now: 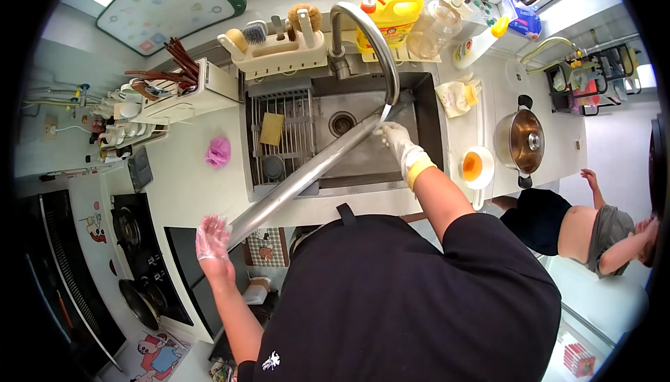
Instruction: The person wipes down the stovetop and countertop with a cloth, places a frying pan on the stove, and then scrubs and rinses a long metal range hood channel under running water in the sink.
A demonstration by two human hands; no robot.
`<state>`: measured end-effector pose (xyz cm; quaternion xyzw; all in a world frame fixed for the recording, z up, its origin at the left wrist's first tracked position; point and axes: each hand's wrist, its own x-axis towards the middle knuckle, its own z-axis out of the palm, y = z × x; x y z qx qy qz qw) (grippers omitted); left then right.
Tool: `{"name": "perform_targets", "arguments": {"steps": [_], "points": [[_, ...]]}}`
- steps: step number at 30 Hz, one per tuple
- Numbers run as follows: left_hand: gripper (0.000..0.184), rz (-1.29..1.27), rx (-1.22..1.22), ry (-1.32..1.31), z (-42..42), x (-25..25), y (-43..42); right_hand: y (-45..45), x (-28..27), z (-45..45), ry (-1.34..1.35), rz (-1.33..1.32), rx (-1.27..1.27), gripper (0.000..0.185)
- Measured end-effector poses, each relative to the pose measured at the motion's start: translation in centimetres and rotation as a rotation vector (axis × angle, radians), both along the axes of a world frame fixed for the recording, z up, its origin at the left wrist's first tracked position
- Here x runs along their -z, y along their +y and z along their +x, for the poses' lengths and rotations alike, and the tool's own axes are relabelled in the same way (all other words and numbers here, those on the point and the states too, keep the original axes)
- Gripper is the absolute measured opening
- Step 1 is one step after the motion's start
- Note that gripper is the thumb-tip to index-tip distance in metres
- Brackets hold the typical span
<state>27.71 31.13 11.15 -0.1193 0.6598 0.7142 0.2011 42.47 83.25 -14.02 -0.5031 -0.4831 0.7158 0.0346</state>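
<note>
Left hand (214, 240), in a thin clear glove: palm flat, fingers extended, not clenched, right beside the lower end of a long metal tube (307, 176); cannot tell whether it bears any weight. Right hand (399, 143), in a pale glove with a yellow cuff: fingers bent, tips at the tube's upper part — grasp or mere contact cannot be told.

Tube lies aslant, its lower end out past the counter's front edge, its upper end inside the sink (430, 127). A water stream (385, 112) leaves the curved faucet (393, 68) just above the right hand. Drain (342, 124) sits beyond the tube. In the sink's left part, a grey drying rack (301, 109) carries a yellow sponge (271, 130) and a grey round dish (273, 167).

Counter (171, 179), left: a pink mesh puff (218, 152), with a chopstick holder (206, 92) farther back. Behind the sink: a brush caddy (286, 59) and a yellow bottle (398, 8). Right: a white bowl (487, 172) with orange contents, then a lidded pot (518, 141).

Far right — a second person (537, 221), in a grey top and dark bottoms, one hand raised.
</note>
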Motion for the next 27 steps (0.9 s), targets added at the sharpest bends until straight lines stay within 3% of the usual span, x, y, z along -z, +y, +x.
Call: {"name": "perform_targets", "arguments": {"steps": [2,5,7,11,13,15,18,20,24,26,27], "points": [[0.053,-0.285,-0.033,0.094,-0.5,0.8,-1.0,0.5,-1.5,-1.6,-0.058,0.001,-0.014,0.024],[0.053,-0.393,-0.094,0.117,-0.7,1.1,-2.8,0.7,-2.1,-3.1,-0.115,-0.045,-0.049,0.032],[0.053,-0.392,-0.143,0.107,-0.4,1.2,-3.6,0.3,-1.6,-4.1,-0.251,-0.040,-0.110,0.021],[0.052,-0.410,-0.146,0.085,0.2,0.4,-3.7,0.7,2.3,-4.0,-0.131,-0.153,-0.312,0.017],[0.049,-0.409,-0.150,0.091,0.5,0.5,-3.9,0.1,3.6,-3.8,-0.068,-0.222,0.163,0.019],[0.047,-0.429,-0.171,0.071,0.5,0.7,-4.0,0.1,1.4,-2.9,-0.092,-0.140,0.053,0.023],[0.043,-0.421,-0.187,0.113,0.3,1.5,-4.8,0.3,1.5,-2.8,-0.070,-0.124,-0.003,0.020],[0.046,-0.425,-0.175,0.114,0.4,1.0,-4.5,0.5,2.8,-2.7,-0.149,-0.134,-0.181,0.018],[0.047,-0.420,-0.148,0.123,0.2,1.0,-4.5,0.0,3.1,-2.4,-0.341,-0.134,-0.171,0.007],[0.047,-0.433,-0.145,0.135,0.3,1.5,-4.6,-0.4,4.3,-1.7,-0.266,0.101,-0.272,0.022],[0.046,-0.449,-0.149,0.148,0.3,1.5,-4.8,0.2,3.5,-1.5,-0.296,-0.007,-0.172,0.023]]}}
